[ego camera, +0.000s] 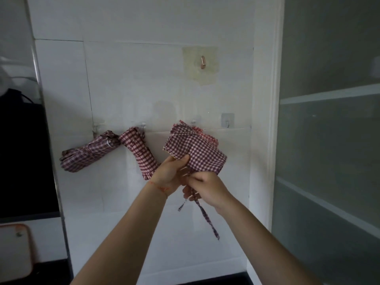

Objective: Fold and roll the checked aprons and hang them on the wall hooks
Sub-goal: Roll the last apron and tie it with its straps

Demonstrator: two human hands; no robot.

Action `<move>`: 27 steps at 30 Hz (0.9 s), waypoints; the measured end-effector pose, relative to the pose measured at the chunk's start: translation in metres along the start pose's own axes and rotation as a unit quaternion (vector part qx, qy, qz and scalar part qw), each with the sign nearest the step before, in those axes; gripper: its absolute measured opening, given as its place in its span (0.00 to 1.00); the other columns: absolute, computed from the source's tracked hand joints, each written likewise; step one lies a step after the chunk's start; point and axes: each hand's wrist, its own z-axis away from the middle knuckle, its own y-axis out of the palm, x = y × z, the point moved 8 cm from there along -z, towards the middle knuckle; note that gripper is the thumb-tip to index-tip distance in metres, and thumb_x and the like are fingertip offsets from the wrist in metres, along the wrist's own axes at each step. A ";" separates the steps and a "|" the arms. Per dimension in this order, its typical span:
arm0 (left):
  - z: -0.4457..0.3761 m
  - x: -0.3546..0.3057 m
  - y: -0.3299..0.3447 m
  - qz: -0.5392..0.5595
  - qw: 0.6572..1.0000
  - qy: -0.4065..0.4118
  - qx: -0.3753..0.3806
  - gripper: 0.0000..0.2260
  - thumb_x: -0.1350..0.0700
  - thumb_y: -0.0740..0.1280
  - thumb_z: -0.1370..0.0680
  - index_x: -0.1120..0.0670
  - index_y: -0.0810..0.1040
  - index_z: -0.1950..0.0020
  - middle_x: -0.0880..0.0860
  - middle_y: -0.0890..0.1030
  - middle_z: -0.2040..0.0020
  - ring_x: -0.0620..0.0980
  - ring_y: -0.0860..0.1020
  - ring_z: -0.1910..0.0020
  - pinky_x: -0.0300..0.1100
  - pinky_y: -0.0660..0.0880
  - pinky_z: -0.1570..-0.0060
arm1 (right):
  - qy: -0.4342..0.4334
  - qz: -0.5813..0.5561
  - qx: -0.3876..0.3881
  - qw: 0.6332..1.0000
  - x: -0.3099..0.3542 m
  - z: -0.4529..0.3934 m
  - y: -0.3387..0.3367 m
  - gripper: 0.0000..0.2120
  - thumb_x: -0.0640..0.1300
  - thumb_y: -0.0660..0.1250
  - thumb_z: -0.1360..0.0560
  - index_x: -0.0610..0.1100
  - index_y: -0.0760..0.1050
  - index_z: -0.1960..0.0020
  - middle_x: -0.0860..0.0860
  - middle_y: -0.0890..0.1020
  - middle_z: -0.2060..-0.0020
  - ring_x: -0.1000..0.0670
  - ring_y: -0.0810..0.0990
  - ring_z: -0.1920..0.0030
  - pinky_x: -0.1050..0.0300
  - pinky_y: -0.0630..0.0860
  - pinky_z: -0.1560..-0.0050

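Note:
A folded red-and-white checked apron (195,150) is held up in front of the white wall. My left hand (171,174) grips its lower left edge. Just below the bundle, my right hand (205,186) pinches the apron's tie strap (207,219), which dangles downward. Two rolled checked aprons hang on small wall hooks to the left: one (88,154) slanting down-left, the other (141,153) hanging beside it. A clear adhesive hook (227,121) is bare at the right, and a copper hook (203,62) sits higher up.
A frosted glass cabinet door (329,140) stands at the right. A dark appliance (22,157) fills the left side. A white board with an orange rim (15,251) lies at the lower left. A dark counter edge (216,279) runs along the bottom.

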 end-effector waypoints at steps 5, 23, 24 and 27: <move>0.006 -0.003 -0.020 -0.061 0.998 0.013 -0.020 0.19 0.67 0.64 0.21 0.60 0.72 0.29 0.60 0.79 0.36 0.58 0.81 0.43 0.50 0.80 0.46 | -0.020 0.119 -0.019 0.993 0.039 0.017 -0.050 0.16 0.47 0.64 0.19 0.38 0.82 0.58 0.46 0.83 0.69 0.50 0.80 0.72 0.58 0.77 0.69; 0.012 0.017 -0.048 0.006 0.992 -0.019 -0.123 0.11 0.66 0.64 0.20 0.60 0.76 0.38 0.57 0.82 0.44 0.55 0.81 0.51 0.46 0.83 0.56 | -0.073 0.119 0.010 0.990 0.014 -0.038 -0.054 0.12 0.46 0.61 0.17 0.43 0.79 0.55 0.58 0.71 0.79 0.54 0.65 0.76 0.59 0.62 0.73; 0.011 0.016 -0.047 0.045 0.990 -0.009 -0.135 0.09 0.66 0.63 0.20 0.60 0.76 0.40 0.57 0.82 0.46 0.54 0.82 0.52 0.45 0.83 0.56 | -0.072 0.127 0.013 0.989 0.011 -0.037 -0.048 0.12 0.46 0.61 0.17 0.45 0.79 0.56 0.59 0.70 0.80 0.54 0.64 0.76 0.59 0.61 0.73; 0.008 0.012 -0.044 0.096 0.983 0.024 -0.158 0.07 0.66 0.64 0.20 0.62 0.77 0.42 0.57 0.83 0.50 0.52 0.83 0.55 0.43 0.83 0.54 | -0.090 0.122 0.009 0.988 0.009 -0.031 -0.037 0.14 0.47 0.61 0.17 0.46 0.78 0.59 0.59 0.70 0.79 0.55 0.65 0.77 0.59 0.62 0.73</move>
